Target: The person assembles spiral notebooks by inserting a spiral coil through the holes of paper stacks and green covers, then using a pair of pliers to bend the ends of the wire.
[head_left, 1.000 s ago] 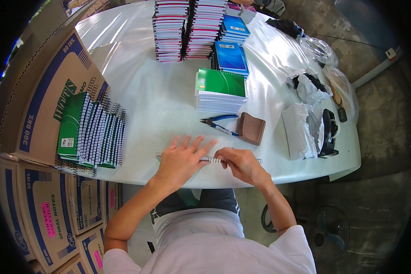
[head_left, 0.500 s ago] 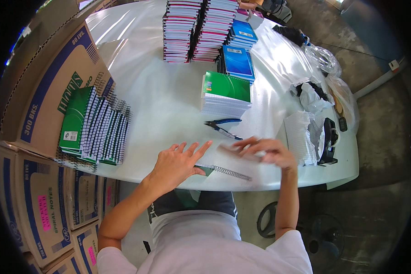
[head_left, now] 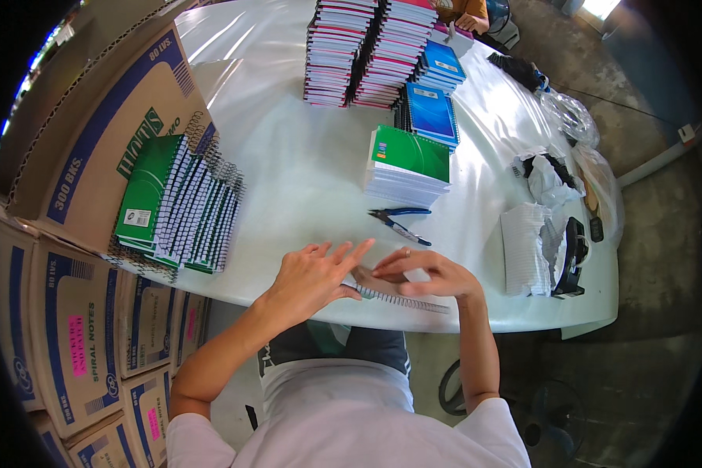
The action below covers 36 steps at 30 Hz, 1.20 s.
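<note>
At the table's near edge my left hand (head_left: 310,274) lies with fingers stretched out and thumb apart, beside the upper end of a thin metal spiral coil (head_left: 413,303). Close on its right, my right hand (head_left: 433,275) has its fingers bent around a brown flat piece (head_left: 369,278), which is slightly blurred. A small white patch shows by the right fingers; what it is I cannot tell. The coil slants down to the right under the right hand. Just beyond the hands lie blue-handled pliers (head_left: 402,225).
Behind the pliers stands a stack of green-covered notebooks (head_left: 409,160), with blue notebooks (head_left: 431,117) and tall stacks (head_left: 337,58) further back. Spiral-bound green notebooks (head_left: 152,187) lean by a carton (head_left: 125,132) at left. A black hole punch-like device (head_left: 573,257) sits right. Another person's hand (head_left: 472,22) shows far off.
My right hand has moved left and down toward my left hand, bringing the brown piece over the coil. My left hand stays spread. The whole view has shifted slightly.
</note>
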Tool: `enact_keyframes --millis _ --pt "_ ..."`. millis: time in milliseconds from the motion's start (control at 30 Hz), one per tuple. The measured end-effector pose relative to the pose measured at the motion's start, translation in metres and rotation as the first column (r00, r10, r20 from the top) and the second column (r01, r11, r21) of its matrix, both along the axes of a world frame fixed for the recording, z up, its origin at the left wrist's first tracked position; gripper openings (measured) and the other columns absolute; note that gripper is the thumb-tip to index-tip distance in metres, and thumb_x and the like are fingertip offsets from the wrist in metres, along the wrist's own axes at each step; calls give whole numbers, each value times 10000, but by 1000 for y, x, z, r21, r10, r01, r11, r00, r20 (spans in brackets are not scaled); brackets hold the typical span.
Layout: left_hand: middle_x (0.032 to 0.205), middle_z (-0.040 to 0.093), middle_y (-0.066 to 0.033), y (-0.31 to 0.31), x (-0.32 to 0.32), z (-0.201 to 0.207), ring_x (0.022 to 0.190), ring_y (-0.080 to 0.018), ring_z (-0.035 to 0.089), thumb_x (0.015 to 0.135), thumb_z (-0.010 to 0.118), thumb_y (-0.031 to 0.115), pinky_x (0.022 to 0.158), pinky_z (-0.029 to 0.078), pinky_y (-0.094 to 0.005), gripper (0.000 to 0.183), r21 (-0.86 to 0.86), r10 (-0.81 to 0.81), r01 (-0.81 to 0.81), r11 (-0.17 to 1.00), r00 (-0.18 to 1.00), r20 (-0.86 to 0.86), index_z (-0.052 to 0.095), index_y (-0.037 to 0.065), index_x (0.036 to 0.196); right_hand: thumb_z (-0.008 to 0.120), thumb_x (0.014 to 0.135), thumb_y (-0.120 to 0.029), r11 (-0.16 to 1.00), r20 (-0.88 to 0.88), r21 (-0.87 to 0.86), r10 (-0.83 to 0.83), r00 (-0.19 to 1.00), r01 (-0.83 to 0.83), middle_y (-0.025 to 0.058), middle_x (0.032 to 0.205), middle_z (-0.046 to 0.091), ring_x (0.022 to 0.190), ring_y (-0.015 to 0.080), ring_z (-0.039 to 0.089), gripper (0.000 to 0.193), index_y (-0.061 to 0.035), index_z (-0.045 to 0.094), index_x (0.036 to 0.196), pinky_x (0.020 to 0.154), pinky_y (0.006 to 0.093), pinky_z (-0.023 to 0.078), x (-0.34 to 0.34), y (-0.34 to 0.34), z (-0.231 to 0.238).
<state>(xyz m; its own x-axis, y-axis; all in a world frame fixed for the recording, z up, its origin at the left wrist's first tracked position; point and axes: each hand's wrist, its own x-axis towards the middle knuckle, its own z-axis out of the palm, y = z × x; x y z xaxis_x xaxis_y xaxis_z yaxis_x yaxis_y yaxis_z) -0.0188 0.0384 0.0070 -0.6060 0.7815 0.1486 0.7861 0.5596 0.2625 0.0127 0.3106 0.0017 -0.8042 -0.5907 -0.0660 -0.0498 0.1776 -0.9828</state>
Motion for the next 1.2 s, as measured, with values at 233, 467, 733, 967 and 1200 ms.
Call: enact_keyframes --millis 233,467,733,967,1200 --pt "1274 625 -30 -12 -4 1 1044 -261 648 734 764 449 737 573 -366 923 -57 44 -43 997 999 16 341 230 1524 713 774 -618 987 32 156 -38 999 32 205 1217 649 1170 328 597 784 88 697 1116 1055 409 397 -8 -18 12" --pt "1425 545 -58 -21 -8 -4 1159 -270 627 672 848 310 800 578 -363 1002 195 87 -108 975 989 116 334 226 1528 772 780 -470 974 -32 215 -66 997 72 146 1191 671 1138 274 589 568 -28 733 1133 999 377 425 -17 -24 9" --pt "1395 573 -146 -31 -10 -26 1218 -275 615 626 897 132 895 539 -344 1131 469 20 -389 793 787 617 264 212 1560 746 802 -440 999 66 -30 -35 997 38 149 1159 677 1108 261 596 514 -33 741 1116 976 362 433 -22 -27 3" --pt "1340 603 -165 -32 -7 -46 1243 -303 589 650 881 172 897 534 -373 1085 606 -28 -392 692 824 566 281 207 1554 737 795 -522 990 72 -127 -52 996 61 157 1111 687 1093 253 602 576 -32 747 1098 931 361 454 -20 -35 2" --pt "1364 586 -184 -35 -7 -55 1264 -298 577 650 882 163 957 519 -360 1110 598 -54 -468 650 757 651 252 216 1563 756 809 -482 949 102 -313 -9 995 41 140 1103 681 1025 235 606 554 -29 732 1127 881 356 463 -25 -40 3"
